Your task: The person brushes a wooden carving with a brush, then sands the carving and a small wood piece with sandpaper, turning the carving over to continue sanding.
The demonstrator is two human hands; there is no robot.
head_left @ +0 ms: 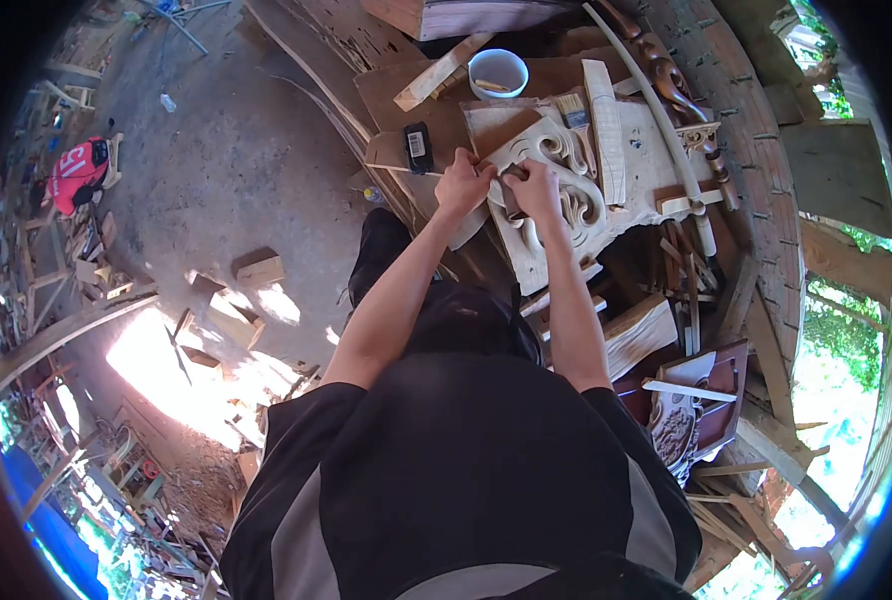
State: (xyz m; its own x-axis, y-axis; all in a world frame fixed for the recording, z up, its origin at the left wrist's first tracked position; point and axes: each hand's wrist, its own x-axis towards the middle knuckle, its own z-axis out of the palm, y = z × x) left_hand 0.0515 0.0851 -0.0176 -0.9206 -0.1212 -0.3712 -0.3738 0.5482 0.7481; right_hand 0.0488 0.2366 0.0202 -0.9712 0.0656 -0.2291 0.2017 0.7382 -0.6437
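A pale carved wooden panel (578, 205) with scroll relief lies on the bench in front of me. My left hand (464, 183) is at the panel's left upper edge, its fingers closed together; what they hold, if anything, is too small to tell. Just to the right, my right hand (536, 190) is closed on a small brown piece (513, 201), which rests against the panel's face. A black box with a white label (418, 147) lies left of my hands. Beyond the panel are a flat paintbrush (575, 112) and a white bowl (498, 74).
Wooden strips (606, 130) and a long curved piece (656, 110) lie at the right of the bench. Below it are wood blocks (641, 335) and a dark red framed carving (701, 400). A person in a red shirt (78, 175) is far left.
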